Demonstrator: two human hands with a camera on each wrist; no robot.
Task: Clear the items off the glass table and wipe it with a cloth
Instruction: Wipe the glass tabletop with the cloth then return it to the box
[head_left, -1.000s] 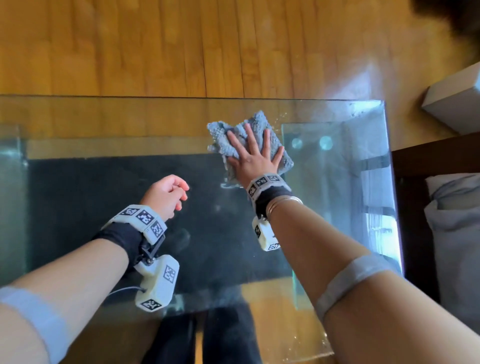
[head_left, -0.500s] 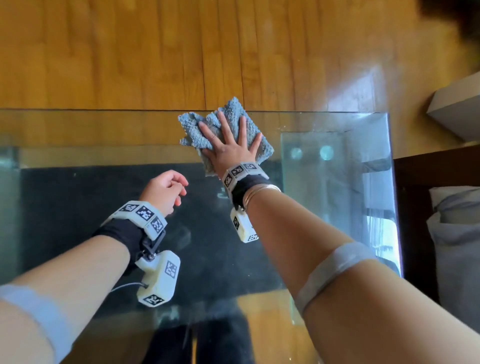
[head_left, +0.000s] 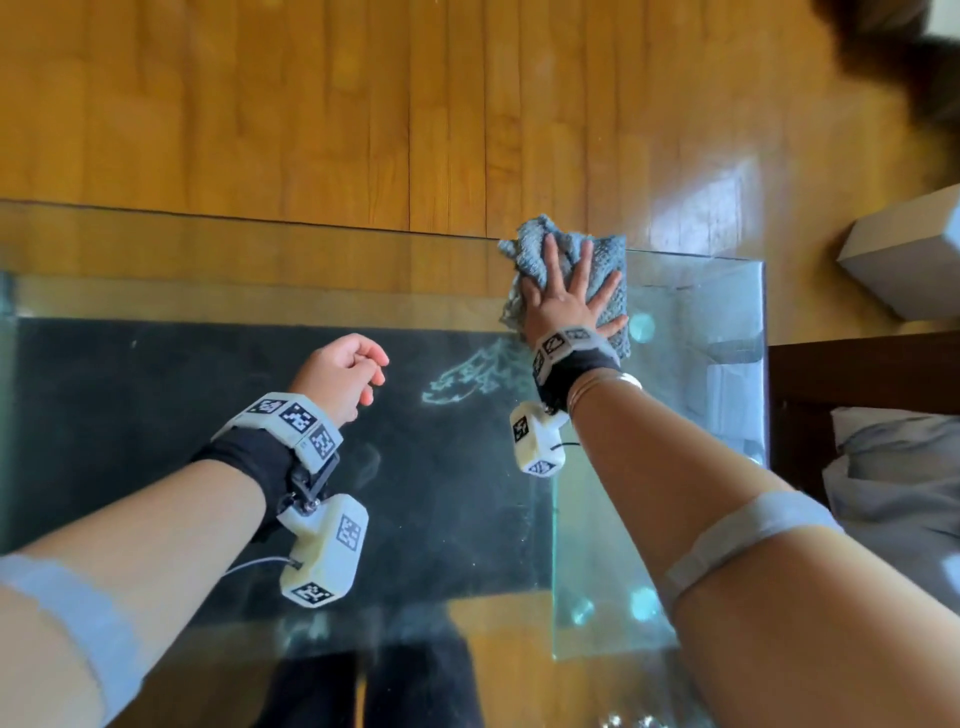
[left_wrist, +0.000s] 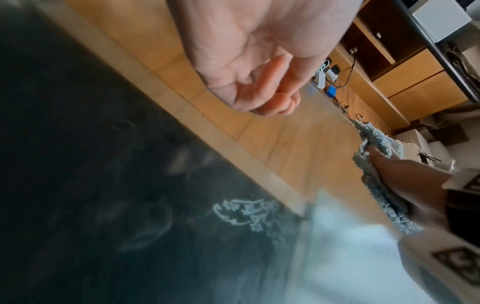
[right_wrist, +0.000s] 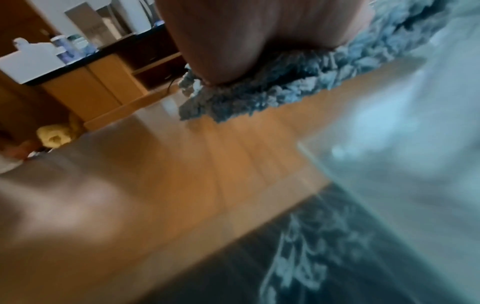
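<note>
R hand (head_left: 569, 306) spread flat, pressing cloth (head_left: 608, 260) onto glass table (head_left: 156, 249) at 1 o'clock for wiping pressure; L hand (head_left: 340, 371) loosely curled, idle.

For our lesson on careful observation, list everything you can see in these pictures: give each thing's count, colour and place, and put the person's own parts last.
Table: one, clear glass, fills the middle of the head view.
Cloth: one, blue-grey, at the table's far edge, right of centre.
Streak: one, whitish, on the glass just near of the cloth.
Floor: orange-brown wood, beyond and under the table.
Box: one, white, on the floor at far right.
Fabric: grey, at the right edge.
Cabinets: wooden, along the wall in the left wrist view.
Left hand: empty, fingers loosely curled, above the table.
Right hand: flat, fingers spread, pressing on the cloth.
</note>
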